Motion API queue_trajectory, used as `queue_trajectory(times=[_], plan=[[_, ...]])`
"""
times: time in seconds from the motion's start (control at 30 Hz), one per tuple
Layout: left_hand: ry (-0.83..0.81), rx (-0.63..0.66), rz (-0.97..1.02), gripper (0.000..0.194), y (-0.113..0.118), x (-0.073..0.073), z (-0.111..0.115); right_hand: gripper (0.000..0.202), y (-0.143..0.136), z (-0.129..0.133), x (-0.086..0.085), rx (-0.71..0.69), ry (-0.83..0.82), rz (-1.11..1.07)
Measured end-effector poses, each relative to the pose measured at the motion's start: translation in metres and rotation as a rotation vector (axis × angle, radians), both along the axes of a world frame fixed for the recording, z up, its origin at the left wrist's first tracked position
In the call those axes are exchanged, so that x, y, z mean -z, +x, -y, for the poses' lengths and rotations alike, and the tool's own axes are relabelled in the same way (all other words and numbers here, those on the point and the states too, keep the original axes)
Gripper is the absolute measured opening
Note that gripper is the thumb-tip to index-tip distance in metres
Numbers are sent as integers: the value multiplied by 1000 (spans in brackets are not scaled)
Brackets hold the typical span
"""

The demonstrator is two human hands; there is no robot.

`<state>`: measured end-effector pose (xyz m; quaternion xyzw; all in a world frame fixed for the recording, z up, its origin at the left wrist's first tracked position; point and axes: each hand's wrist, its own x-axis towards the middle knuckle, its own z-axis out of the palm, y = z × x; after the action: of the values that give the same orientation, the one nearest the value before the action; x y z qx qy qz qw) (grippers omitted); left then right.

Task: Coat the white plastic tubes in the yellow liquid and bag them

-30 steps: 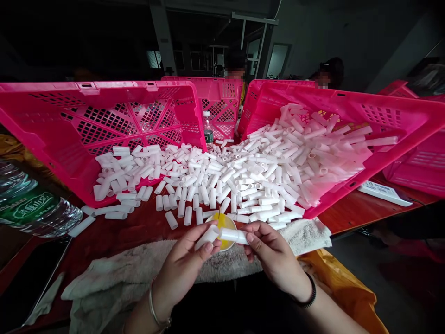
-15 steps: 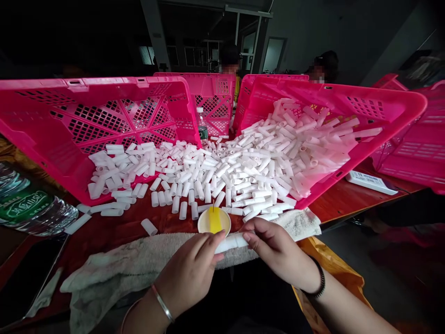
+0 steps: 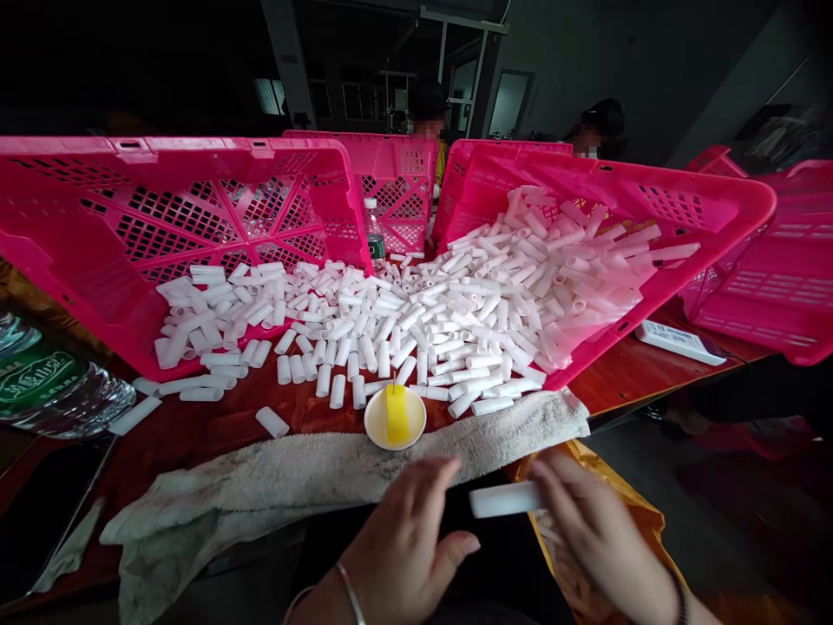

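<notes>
A white plastic tube (image 3: 506, 500) sticks out leftward from my right hand (image 3: 586, 512), whose fingers are closed on its right end; this hand is a little blurred. To the left, my left hand (image 3: 416, 529) holds nothing, its thumb and fingers spread apart, with a gap between it and the tube. Beyond both hands a small white dish (image 3: 416, 425) with a yellow block (image 3: 396, 417) in it stands at the edge of a grey-white towel (image 3: 286, 473). A thin pin points up from the block. Loose white tubes (image 3: 449, 321) lie heaped behind the dish.
Two tilted pink crates (image 3: 247, 156) (image 3: 709, 187) spill tubes onto the red table (image 3: 325, 420). A large water bottle (image 3: 71, 391) lies at left, a small bottle (image 3: 375, 234) stands between crates. A white box (image 3: 680, 341) is at right. Two people sit beyond.
My hands have parted. The right one has moved right and down with the tube; the left one has let go of it and opened, shifting slightly right and down.
</notes>
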<state>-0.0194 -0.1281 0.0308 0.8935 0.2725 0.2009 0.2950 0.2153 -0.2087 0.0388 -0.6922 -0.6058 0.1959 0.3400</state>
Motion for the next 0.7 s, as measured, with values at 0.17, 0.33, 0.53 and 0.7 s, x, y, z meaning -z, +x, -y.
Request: queue_trajectory(times=[0.17,0.33,0.53,0.7], plan=[[73,-349,-64,88,-35,18,-56,27,82,29,23,85,-118,300],[-4,-316,-59,103,-33,33,-86,22,26,-32,3,-80,36,395],[56,-355,-50,104,-26,37,-86,41,-84,-155,-47,-421,37,725],[-6,-412,-72,106,-27,37,-87,20,-119,-184,-51,-526,-172,883]])
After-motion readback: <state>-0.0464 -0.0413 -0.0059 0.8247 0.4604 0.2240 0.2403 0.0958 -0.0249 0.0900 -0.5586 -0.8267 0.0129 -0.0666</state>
